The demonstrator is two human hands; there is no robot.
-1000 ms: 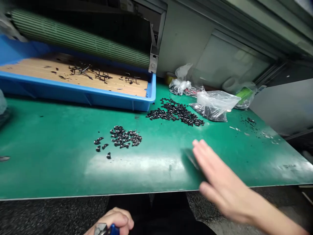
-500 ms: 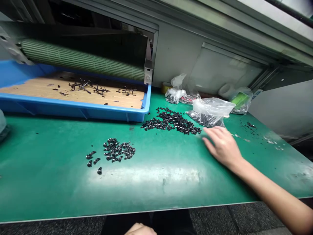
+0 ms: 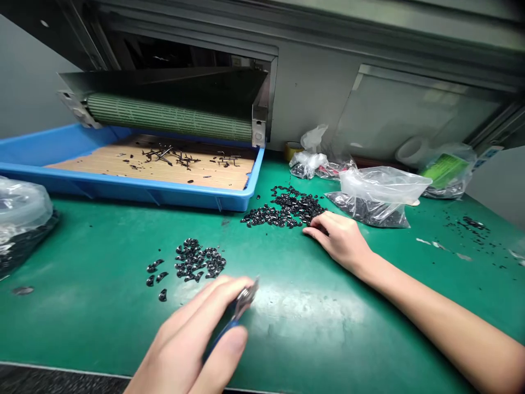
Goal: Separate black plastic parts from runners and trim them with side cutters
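Note:
My right hand rests palm-down on the green mat, its fingers curled at the right edge of the larger pile of small black parts. Whether it holds any of them I cannot tell. My left hand is over the mat near the front edge, closed on blue-handled cutting pliers whose metal tip points up and right. A smaller pile of black curved parts lies just beyond the pliers, with a few loose pieces to its left.
A blue tray with a tan liner and black scraps sits at the back left under a machine opening with a green roller. Clear bags of black parts lie at the back right, another bag at the far left.
My right hand moved from the front edge to the larger black pile. My left hand rose from below the table edge onto the mat with the pliers. The camera view shifted.

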